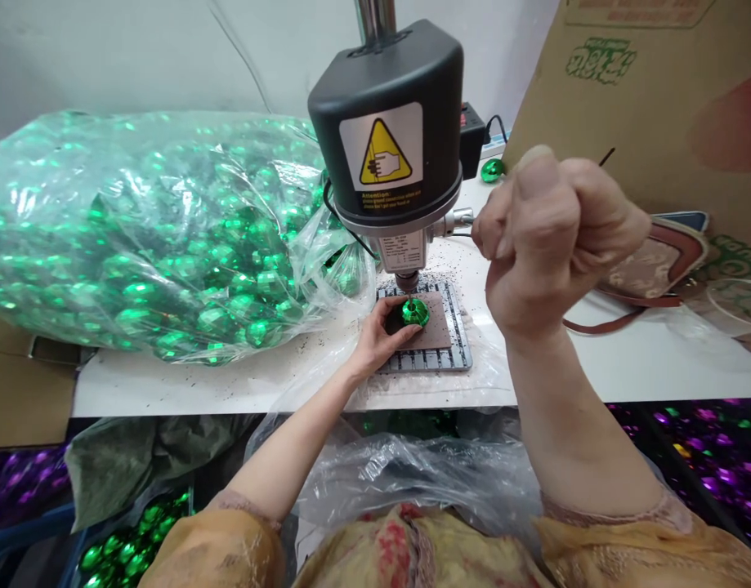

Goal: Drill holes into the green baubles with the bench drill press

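A small shiny green bauble [415,313] sits under the chuck [407,282] of a black bench drill press [384,122]. My left hand [382,333] is closed on it, thumb and fingers pinching its sides against a brown board [440,322] on the slotted metal base [462,358]. The drill tip meets or nearly meets the bauble's top; I cannot tell which. Raised at the right of the machine, my right hand [552,224] makes a fist around the feed handle, which is mostly hidden. The handle's metal hub [456,220] shows beside the fingers.
A large clear bag [167,237] of green baubles fills the table's left side. One loose green bauble [492,170] lies behind. At right are a cardboard box [650,98] and a strapped bag [650,261]. Dark shavings dot the white table [185,384]; more baubles [130,547] are below.
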A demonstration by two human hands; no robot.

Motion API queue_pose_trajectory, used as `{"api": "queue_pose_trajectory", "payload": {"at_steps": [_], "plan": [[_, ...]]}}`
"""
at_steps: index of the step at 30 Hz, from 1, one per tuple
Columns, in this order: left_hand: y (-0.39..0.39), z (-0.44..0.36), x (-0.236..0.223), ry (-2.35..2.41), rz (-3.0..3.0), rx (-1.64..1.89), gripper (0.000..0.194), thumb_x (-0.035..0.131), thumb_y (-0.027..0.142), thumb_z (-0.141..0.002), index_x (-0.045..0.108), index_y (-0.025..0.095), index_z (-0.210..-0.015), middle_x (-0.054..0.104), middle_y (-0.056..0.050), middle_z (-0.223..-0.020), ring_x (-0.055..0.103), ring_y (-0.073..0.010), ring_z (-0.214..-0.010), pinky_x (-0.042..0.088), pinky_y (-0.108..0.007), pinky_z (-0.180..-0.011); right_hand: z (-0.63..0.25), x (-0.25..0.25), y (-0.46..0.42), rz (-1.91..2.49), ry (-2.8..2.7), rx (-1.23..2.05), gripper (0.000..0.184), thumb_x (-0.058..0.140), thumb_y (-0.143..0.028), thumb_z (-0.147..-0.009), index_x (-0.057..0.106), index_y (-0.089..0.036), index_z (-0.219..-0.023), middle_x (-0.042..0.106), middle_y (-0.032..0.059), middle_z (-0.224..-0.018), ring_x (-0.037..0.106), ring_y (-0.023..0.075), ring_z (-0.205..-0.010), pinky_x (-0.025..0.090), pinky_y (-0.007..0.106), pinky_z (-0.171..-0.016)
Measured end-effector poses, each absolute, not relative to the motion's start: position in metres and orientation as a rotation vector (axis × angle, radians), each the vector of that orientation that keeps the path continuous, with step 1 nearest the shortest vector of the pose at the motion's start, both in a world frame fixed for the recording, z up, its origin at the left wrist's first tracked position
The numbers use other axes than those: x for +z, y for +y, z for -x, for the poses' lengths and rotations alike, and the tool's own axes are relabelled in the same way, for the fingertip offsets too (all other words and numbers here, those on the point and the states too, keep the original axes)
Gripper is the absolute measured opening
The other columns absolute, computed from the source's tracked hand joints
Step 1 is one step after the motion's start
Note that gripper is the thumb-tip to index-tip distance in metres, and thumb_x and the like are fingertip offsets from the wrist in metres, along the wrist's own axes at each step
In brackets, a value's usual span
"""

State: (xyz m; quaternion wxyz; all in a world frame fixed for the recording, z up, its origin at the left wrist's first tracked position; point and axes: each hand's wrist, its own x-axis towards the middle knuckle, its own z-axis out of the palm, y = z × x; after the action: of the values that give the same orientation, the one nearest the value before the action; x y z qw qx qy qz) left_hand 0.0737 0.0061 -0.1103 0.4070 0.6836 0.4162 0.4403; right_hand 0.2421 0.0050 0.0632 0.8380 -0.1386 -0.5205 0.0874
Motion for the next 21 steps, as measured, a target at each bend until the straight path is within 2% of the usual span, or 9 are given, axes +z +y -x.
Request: {"api": "queue_pose_trajectory", "payload": {"at_steps": [12, 21], "plan": [[0.004, -0.076, -0.106, 1.0, -1.686, 1.132, 0.056, 0.08, 0.046, -0.079, 0.058, 0.019, -0.123, 0.068, -0.011, -0.124, 0.064, -0.0261, -0.118, 0.05, -0.044, -0.106, -0.242, 0.044, 0.005, 0.307, -1.08, 0.118, 0.058, 0.06, -0.032, -0.087, 0.016, -0.018, -0.053, 0.023, -0.0033, -0.045, 0.022, 0.0059, -0.04, 0.018, 0.033, -0.043], [0.004, -0.077, -0.108, 0.997, -1.699, 1.14, 0.056, 0.08, 0.047, -0.079, 0.058, 0.02, -0.123, 0.069, -0.01, -0.12, 0.065, -0.0254, -0.116, 0.05, -0.043, -0.104, -0.244, 0.027, 0.005, 0.235, -1.138, 0.029, 0.049, 0.057, -0.02, -0.087, 0.019, -0.018, -0.057, 0.019, -0.0051, -0.048, 0.024, 0.0059, -0.041, 0.025, 0.029, -0.043]]}}
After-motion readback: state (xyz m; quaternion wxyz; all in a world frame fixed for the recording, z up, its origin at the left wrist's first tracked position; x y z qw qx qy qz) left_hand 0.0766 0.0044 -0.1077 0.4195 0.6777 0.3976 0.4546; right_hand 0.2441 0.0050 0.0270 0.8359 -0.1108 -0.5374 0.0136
